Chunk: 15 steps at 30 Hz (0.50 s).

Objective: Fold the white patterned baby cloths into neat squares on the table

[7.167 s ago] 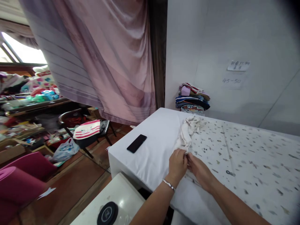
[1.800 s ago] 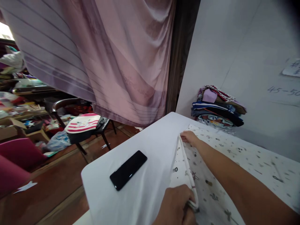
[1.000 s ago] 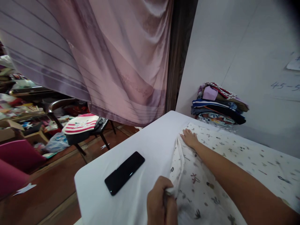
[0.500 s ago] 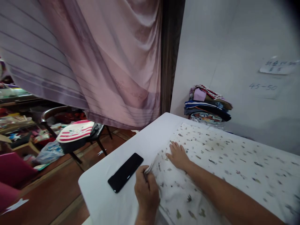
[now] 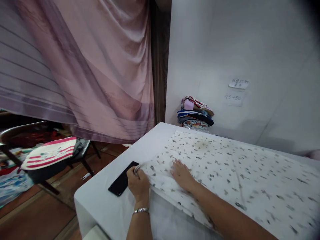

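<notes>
A white cloth with small dark prints [image 5: 225,170] lies spread over the white table [image 5: 100,203]. My left hand [image 5: 137,181] is closed on the cloth's near left corner, right beside a black phone [image 5: 122,183]. My right hand [image 5: 182,173] lies flat and open on the cloth, a little to the right of the left hand, fingers pointing away from me. A silver bracelet sits on my left wrist.
A stack of folded clothes [image 5: 196,115] stands at the table's far edge against the white wall. A pink curtain [image 5: 100,73] hangs on the left. A dark chair with a red-striped cloth [image 5: 50,155] is on the wooden floor to the left.
The bunched cloth has been pulled flat across the table. My left hand drew its corner left toward the phone. My right hand slid back toward me and now presses flat.
</notes>
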{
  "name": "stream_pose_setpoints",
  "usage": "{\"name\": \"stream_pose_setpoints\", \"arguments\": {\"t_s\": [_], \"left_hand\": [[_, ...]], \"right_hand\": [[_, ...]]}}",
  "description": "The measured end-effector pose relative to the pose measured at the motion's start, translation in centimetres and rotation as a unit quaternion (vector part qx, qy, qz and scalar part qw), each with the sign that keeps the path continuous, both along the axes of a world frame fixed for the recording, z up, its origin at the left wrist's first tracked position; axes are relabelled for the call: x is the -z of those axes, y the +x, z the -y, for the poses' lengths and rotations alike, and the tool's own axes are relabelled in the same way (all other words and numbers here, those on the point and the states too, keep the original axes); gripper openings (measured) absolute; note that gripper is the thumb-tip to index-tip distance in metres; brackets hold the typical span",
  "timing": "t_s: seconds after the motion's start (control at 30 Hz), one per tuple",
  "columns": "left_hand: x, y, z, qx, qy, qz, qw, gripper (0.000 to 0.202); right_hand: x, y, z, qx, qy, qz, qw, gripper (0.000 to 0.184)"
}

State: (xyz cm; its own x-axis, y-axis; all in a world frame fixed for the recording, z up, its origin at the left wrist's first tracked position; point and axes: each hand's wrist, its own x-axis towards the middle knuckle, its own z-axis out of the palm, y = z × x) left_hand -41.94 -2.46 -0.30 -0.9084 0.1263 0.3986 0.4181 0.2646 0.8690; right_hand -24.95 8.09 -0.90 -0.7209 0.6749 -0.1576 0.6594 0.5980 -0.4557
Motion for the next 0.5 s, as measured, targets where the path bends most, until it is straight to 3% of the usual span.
{"name": "stream_pose_setpoints", "arguments": {"t_s": [0.13, 0.3, 0.43, 0.5], "left_hand": [[-0.2, 0.0, -0.1, 0.002, 0.002, 0.001, 1.000, 0.019], [-0.3, 0.3, -0.4, 0.006, -0.002, 0.023, 1.000, 0.019], [-0.2, 0.4, -0.4, 0.014, -0.016, 0.038, 0.999, 0.020], [0.0, 0.5, -0.3, 0.016, -0.023, 0.042, 0.999, 0.020]], "right_hand": [[-0.1, 4.6, 3.3, -0.011, 0.022, -0.007, 1.000, 0.070], [1.1, 12.9, 8.1, -0.003, 0.071, -0.005, 0.997, 0.065], [2.3, 19.1, 11.0, -0.049, 0.056, 0.002, 0.997, 0.058], [2.8, 21.8, 12.1, -0.039, 0.060, 0.002, 0.997, 0.057]]}}
